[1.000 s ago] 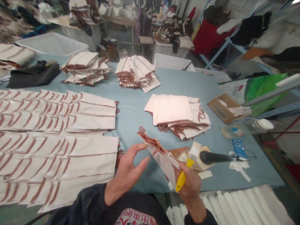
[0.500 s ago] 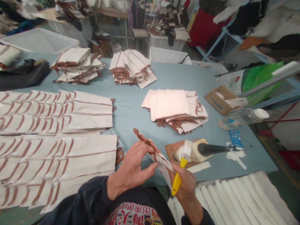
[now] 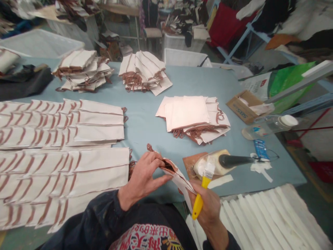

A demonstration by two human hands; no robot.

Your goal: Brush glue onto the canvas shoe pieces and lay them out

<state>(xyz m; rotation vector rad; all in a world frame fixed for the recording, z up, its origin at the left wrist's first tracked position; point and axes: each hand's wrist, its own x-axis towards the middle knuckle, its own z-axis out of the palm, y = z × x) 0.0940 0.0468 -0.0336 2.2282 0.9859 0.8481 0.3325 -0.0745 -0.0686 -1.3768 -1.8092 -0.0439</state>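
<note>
Cloth bundle (image 3: pixel 183 183) sits above the near edge of the worktop (image 3: pixel 142 123). Right hand (image 3: pixel 209 205) has its grip closed on bundle and yellow brush (image 3: pixel 198 205); slackening could drop either. Left hand (image 3: pixel 143 178) touches the trimmed end, closure unconfirmed; uneven pull could skew layers.

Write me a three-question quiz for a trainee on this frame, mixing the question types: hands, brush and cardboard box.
1. Multiple choice: Where is the yellow-handled brush?
a) in the cardboard box
b) in the right hand
c) on top of a cloth stack

2. True or false: The cardboard box on the table is closed, with nothing in it to be seen.

3. Fill in the blank: The left hand touches a pale cloth piece whose edging is ____ in colour.

Key: 1 b; 2 false; 3 brown.
</note>
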